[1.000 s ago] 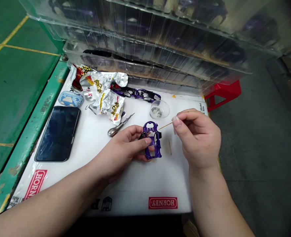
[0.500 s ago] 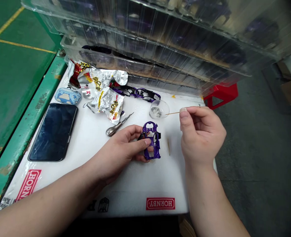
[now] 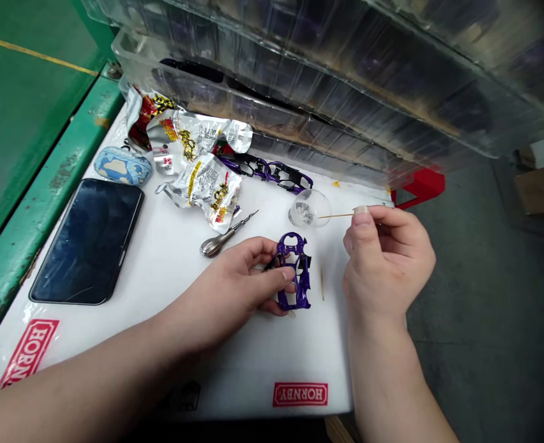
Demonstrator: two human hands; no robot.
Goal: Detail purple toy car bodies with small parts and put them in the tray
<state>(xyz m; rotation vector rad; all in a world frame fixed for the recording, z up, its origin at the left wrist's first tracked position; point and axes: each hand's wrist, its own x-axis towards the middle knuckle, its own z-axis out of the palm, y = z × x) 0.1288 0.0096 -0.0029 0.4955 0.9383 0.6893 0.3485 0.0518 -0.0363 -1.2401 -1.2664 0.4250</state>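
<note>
My left hand [image 3: 258, 280] grips a purple and black plastic frame [image 3: 303, 290], thumb on top and fingers beneath. It looks like a small toy car body with open windows. Between thumb and fingertips of my right hand [image 3: 387, 255] is a thin toothpick [image 3: 339, 216], its tip pointing left at the rim of a small clear cup [image 3: 324, 209]. Tiny silvery bits [image 3: 303, 213] lie in that cup. A second toothpick [image 3: 322, 284] rests on the white surface, right of the frame. Left of the cup lies a screwdriver [image 3: 216, 244] with a metal handle.
Crumpled silver food wrappers [image 3: 207, 191] and more purple-black frames [image 3: 272, 172] lie toward the back. On the left are a black phone [image 3: 90, 240] and a blue patterned case [image 3: 122, 166]. Stacked clear plastic trays [image 3: 276, 123] stand behind. A red object [image 3: 422, 187] shows beyond the right edge.
The whole view has shifted a little. Both hands keep their grips, and the toothpick tip stays by the cup.
</note>
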